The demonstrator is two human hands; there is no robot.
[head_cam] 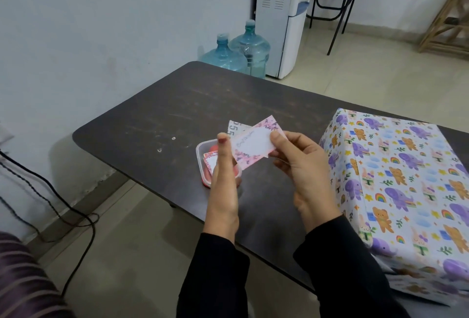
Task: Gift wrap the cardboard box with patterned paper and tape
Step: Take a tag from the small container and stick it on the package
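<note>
Standing on the dark brown bench (157, 114), just right of both hands: large cardboard box (396, 185), fully covered in white paper printed with purple elephants, bears and rainbows. Left of the box, raised above the bench: small white card (256, 141) with a pink floral border. Pinched at its near-box edge by the right hand (302, 165), fingers curled; gripped at its far edge by the left hand (224, 185), thumb upright. Beneath them, clear plastic tub (203, 163) with red contents.

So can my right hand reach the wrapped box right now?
Probably yes: the box stands just beside the right hand with nothing between, though that hand pinches the card.
</note>
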